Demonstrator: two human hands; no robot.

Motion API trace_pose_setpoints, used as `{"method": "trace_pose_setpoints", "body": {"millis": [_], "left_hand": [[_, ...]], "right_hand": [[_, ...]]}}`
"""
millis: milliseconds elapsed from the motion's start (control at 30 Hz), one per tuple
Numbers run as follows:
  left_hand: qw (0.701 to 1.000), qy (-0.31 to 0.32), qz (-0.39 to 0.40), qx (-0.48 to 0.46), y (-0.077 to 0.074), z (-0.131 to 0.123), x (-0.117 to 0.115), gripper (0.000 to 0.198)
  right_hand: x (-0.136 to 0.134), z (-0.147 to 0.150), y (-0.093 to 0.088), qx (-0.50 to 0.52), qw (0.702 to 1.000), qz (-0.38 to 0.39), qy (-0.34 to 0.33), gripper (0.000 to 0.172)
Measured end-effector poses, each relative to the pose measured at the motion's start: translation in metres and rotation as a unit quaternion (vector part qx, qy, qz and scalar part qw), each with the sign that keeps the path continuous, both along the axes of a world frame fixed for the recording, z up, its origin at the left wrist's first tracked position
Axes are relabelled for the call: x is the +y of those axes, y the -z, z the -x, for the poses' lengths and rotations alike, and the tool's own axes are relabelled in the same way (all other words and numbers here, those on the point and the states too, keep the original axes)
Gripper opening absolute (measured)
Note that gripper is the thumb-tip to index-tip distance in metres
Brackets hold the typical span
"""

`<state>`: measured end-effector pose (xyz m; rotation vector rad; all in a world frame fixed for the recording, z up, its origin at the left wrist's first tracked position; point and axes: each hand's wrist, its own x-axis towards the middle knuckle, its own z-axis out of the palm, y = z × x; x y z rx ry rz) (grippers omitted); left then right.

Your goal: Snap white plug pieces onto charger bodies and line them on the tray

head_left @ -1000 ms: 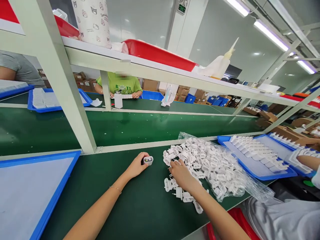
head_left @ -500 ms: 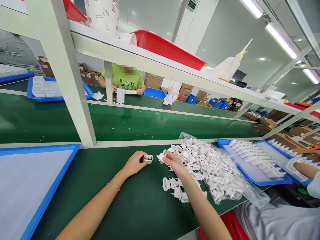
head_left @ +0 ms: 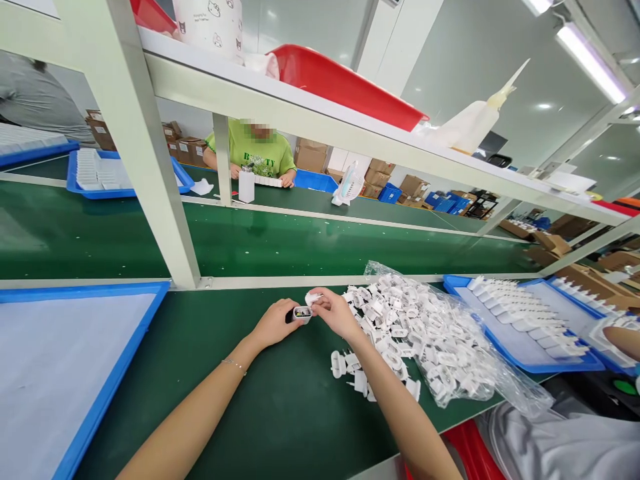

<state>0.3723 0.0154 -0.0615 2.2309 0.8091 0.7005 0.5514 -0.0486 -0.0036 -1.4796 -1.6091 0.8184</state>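
My left hand (head_left: 273, 323) is closed around a white charger housing (head_left: 302, 313), whose open end faces me and shows small parts inside. Pinched in my right hand (head_left: 336, 312) is a white plug cap (head_left: 313, 298), held just above the housing's open end; whether the two touch I cannot tell. Beside my right forearm lie several loose plug caps (head_left: 359, 381) with metal pins. Behind them a large heap of the same plug caps (head_left: 425, 330) spills from a clear plastic bag (head_left: 517, 392).
A blue tray (head_left: 133, 340) lined with white stands at left. Blue trays at right hold rows of white chargers (head_left: 530, 317), near a co-worker's arm (head_left: 623, 340). A shelf post (head_left: 150, 153) rises at the bench's back edge. Across the green belt (head_left: 300, 250) sits a person in green (head_left: 260, 157).
My right hand has moved left with the plug cap, bringing it from beside the housing to just over its open end. The view has shifted slightly.
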Motion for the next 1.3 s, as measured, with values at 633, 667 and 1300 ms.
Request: {"method": "trace_pose_setpoints", "body": {"millis": [633, 667, 1300], "left_hand": [[1.0, 0.004, -0.005, 0.011, -0.002, 0.001, 0.0, 0.023], [1.0, 0.008, -0.003, 0.01, -0.003, 0.001, 0.0, 0.023], [1.0, -0.001, -0.002, 0.018, -0.004, 0.0, 0.0, 0.026]], "right_hand": [[0.006, 0.009, -0.015, -0.283, 0.955, -0.048, -0.072, 0.01], [0.007, 0.01, -0.017, -0.301, 0.95, -0.042, -0.077, 0.011], [0.01, 0.017, -0.032, -0.42, 0.902, 0.01, -0.101, 0.012]]}}
